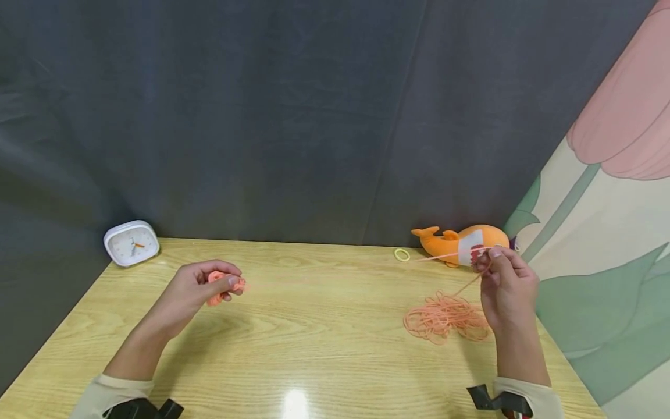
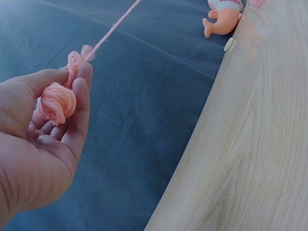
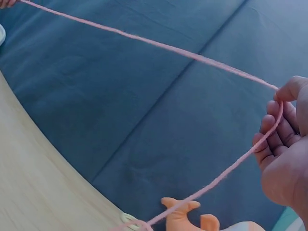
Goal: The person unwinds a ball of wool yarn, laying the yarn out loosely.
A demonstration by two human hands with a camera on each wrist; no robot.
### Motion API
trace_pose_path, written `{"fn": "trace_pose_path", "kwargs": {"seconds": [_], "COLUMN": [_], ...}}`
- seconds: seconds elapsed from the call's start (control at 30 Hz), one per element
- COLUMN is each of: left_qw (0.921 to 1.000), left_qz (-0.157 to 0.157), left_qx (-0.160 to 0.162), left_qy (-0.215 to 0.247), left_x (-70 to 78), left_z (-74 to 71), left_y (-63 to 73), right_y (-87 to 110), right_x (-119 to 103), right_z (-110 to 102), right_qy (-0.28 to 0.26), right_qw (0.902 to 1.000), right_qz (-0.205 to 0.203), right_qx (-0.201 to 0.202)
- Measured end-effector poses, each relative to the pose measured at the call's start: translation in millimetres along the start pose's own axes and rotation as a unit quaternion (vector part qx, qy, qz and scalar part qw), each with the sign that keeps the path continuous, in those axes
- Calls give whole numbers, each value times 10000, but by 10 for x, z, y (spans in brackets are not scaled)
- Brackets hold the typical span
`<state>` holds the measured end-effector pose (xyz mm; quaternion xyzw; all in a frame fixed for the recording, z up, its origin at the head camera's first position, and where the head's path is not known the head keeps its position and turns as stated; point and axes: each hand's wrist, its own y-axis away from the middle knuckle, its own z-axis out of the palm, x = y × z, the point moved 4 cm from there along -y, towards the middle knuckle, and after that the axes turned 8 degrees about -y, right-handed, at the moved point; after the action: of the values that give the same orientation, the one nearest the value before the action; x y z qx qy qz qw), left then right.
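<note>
Fabric (image 1: pixel 262 116), dark blue-grey, backs the wood-grain tabletop (image 1: pixel 314 361), whose broad middle gives both hands room to spread. An orange plush whale (image 1: pixel 471 237) lies along the rear edge, probably put there to stay off the work. The heap of coral yarn (image 1: pixel 442 317) rests in loose loops below and beside the right hand (image 1: pixel 506 288), likely so it can feed freely; that hand's thumb and fingertips pinch the strand (image 3: pixel 192 56) rising from it. The left hand (image 1: pixel 211 285), well apart, curls round a small wound yarn bundle (image 2: pixel 57 103), seemingly to keep its turns from slipping while the strand runs nearly straight across. At the rear left, a white clock (image 1: pixel 132 243) stands outside the strand's path. A yellow ring (image 1: pixel 395 254) lies near the whale's tail; no reason for its place shows.
</note>
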<state>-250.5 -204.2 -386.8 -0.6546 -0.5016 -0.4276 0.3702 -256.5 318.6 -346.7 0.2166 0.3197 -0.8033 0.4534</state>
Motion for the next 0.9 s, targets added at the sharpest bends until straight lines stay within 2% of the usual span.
{"fn": "trace_pose_path", "kwargs": {"seconds": [0.13,0.27,0.57,0.77,0.9], "left_qw": [10000,10000,9999,9998,9998], "left_qz": [-1,1,-25,20,-19], "left_qx": [-23,-12,21,68,97], "left_qy": [-13,-20,118,193,179], "left_x": [5,9,6,3,-7], "left_z": [2,1,-20,-35,-45], "left_y": [3,4,16,15,10], "right_y": [-38,-58,-117,-150,-161], "right_x": [-79,-132,-207,-284,-326], "right_z": [-94,-160,-272,-347,-392], "right_qy": [-82,-97,-536,-1021,-1124], "right_qw": [9988,9972,9936,9872,9844], "right_qz": [-143,-185,-467,-752,-864], "right_qx": [455,715,882,964,1040]}}
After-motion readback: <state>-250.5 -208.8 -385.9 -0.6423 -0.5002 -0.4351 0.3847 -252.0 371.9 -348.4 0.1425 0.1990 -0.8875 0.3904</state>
